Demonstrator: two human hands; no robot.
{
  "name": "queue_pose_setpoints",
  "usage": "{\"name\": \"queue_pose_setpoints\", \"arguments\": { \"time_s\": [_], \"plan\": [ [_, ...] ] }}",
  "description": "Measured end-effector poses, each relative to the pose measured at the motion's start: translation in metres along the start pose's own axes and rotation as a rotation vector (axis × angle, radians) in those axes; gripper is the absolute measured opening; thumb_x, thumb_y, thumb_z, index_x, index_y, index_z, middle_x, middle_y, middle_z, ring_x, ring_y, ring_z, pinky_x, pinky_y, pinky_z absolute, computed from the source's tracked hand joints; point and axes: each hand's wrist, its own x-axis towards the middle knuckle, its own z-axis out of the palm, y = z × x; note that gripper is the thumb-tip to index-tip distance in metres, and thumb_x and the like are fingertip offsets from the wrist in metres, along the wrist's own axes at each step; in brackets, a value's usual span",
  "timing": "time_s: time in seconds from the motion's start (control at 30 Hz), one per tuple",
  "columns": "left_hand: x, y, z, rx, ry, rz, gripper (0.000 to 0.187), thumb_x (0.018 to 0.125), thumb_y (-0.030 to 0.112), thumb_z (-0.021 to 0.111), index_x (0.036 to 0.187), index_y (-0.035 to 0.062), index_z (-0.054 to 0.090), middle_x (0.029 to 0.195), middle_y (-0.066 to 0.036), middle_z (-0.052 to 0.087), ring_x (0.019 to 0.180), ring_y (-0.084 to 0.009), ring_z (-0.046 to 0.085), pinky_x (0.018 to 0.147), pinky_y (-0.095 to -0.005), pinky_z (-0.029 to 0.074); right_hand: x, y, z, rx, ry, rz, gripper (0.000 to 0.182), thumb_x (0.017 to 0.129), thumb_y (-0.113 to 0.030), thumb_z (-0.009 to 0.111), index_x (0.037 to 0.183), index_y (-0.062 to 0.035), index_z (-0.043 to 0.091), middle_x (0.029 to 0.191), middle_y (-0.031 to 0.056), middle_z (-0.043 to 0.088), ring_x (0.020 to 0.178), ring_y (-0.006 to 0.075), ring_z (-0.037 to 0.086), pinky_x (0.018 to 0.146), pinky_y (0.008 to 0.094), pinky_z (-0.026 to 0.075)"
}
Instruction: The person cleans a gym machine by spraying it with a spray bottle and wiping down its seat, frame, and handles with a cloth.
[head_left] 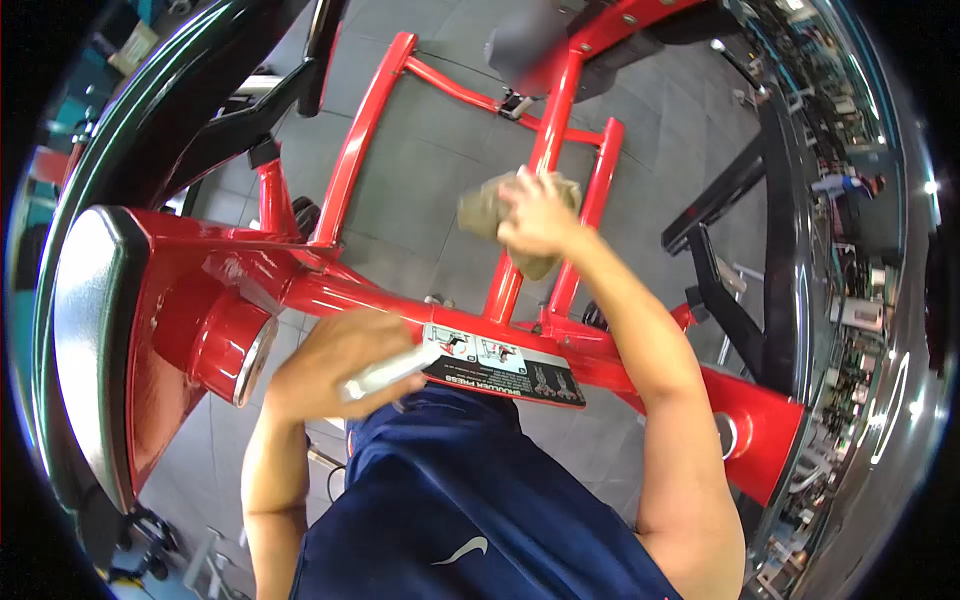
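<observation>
My right hand [540,215] is closed over an olive-brown cloth [482,212], which lies across a slanting red bar [507,285] of a gym machine. Parts of the cloth stick out on both sides of the hand. Nearer to my body, my left hand [335,360] is closed around a whitish, elongated object [385,374]. Motion blur hides what kind of object it is. Just to the right of that hand sits a placard [505,368] reading "SHOULDER PRESS", fixed to the red frame.
A thick red crossbeam [350,298] runs in front of my body. At the left stands a large red housing with a black and silver edge [95,330]. Black arms [725,195] rise at the right. A person [848,186] is far off at the right, and grey floor tiles [420,180] lie below.
</observation>
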Motion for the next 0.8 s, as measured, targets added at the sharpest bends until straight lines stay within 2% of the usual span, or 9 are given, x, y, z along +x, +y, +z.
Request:
{"name": "queue_pose_setpoints", "arguments": {
  "time_s": [0.07,0.2,0.4,0.47,0.57,0.63,0.67,0.77,0.8],
  "plan": [
    [0.033,-0.005,-0.002,0.122,-0.079,-0.049,0.024,0.082,0.026,0.071,0.091,0.0057,0.062,0.082,-0.012,0.055,0.081,-0.0337,0.059,0.068,-0.0435,0.045,0.003,-0.013,0.026,-0.074,-0.212,-0.155,0.054,0.085,-0.054,0.047,0.096,-0.0114,0.079,0.103,0.0078,0.073,0.131,0.0355,0.050,0.117,0.0666,0.010],
    [0.076,-0.047,0.018,0.158,-0.219,-0.042,0.018,0.079,0.023,0.070,0.086,0.0077,0.066,0.084,-0.011,0.060,0.083,-0.0341,0.062,0.069,-0.0453,0.047,0.059,-0.006,0.029,-0.235,-0.609,-0.016,0.048,0.085,-0.052,0.048,0.100,-0.0177,0.079,0.107,0.0059,0.074,0.117,0.0323,0.063,0.115,0.0670,0.015],
    [0.105,-0.071,0.024,0.219,-0.500,-0.164,0.016,0.075,0.025,0.071,0.079,0.0092,0.068,0.083,-0.011,0.066,0.079,-0.0348,0.066,0.066,-0.0477,0.050,0.033,-0.061,0.033,-0.020,-0.842,-0.201,0.038,0.084,-0.035,0.047,0.098,-0.0203,0.079,0.107,0.0064,0.074,0.114,0.0264,0.065,0.113,0.0606,0.026],
    [0.112,-0.084,0.042,0.292,-0.629,-0.201,0.017,0.074,0.026,0.072,0.081,0.0101,0.070,0.083,-0.011,0.066,0.079,-0.0346,0.067,0.066,-0.0478,0.051,0.034,-0.034,-0.011,-0.164,-0.737,-0.220,0.037,0.084,-0.032,0.046,0.093,-0.0183,0.079,0.105,0.0102,0.074,0.115,0.0311,0.064,0.114,0.0590,0.026],
    [0.125,-0.110,0.074,0.351,-0.625,-0.145,0.019,0.073,0.028,0.073,0.085,0.0121,0.072,0.085,-0.010,0.067,0.081,-0.0342,0.068,0.067,-0.0469,0.053,0.051,0.075,0.013,-0.185,0.002,0.105,0.044,0.090,-0.037,0.046,0.096,-0.0075,0.078,0.119,0.0157,0.069,0.137,0.0364,0.043,0.119,0.0548,0.016],
    [0.135,-0.117,0.083,0.359,-0.591,-0.104,0.020,0.073,0.028,0.073,0.085,0.0118,0.073,0.083,-0.012,0.069,0.080,-0.0343,0.069,0.069,-0.0461,0.054,0.053,0.113,0.027,0.224,0.215,0.276,0.050,0.092,-0.035,0.052,0.126,-0.0001,0.063,0.145,0.0230,0.048,0.147,0.0369,0.025,0.121,0.0509,0.017],
    [0.138,-0.123,0.087,0.363,-0.543,-0.066,0.019,0.073,0.027,0.071,0.082,0.0111,0.073,0.081,-0.014,0.069,0.079,-0.0347,0.069,0.068,-0.0458,0.055,0.050,0.115,0.042,0.483,0.485,0.253,0.048,0.096,-0.037,0.047,0.130,-0.0063,0.062,0.146,0.0212,0.047,0.146,0.0392,0.027,0.121,0.0468,0.017],
    [0.142,-0.142,0.102,0.364,-0.483,0.028,0.017,0.075,0.028,0.070,0.077,0.0109,0.072,0.077,-0.016,0.070,0.077,-0.0353,0.070,0.067,-0.0456,0.055,0.031,0.099,0.053,0.881,0.557,0.461,0.048,0.096,-0.034,0.048,0.137,-0.0088,0.056,0.145,0.0265,0.046,0.147,0.0390,0.025,0.119,0.0406,0.024],
    [0.144,-0.147,0.104,0.365,-0.476,0.055,0.017,0.075,0.028,0.070,0.076,0.0112,0.072,0.076,-0.016,0.070,0.076,-0.0355,0.070,0.067,-0.0457,0.056,0.025,0.104,0.064,1.016,0.546,0.525,0.047,0.097,-0.035,0.050,0.130,-0.0030,0.060,0.137,0.0262,0.054,0.136,0.0357,0.043,0.108,0.0365,0.040]
  ]
}}
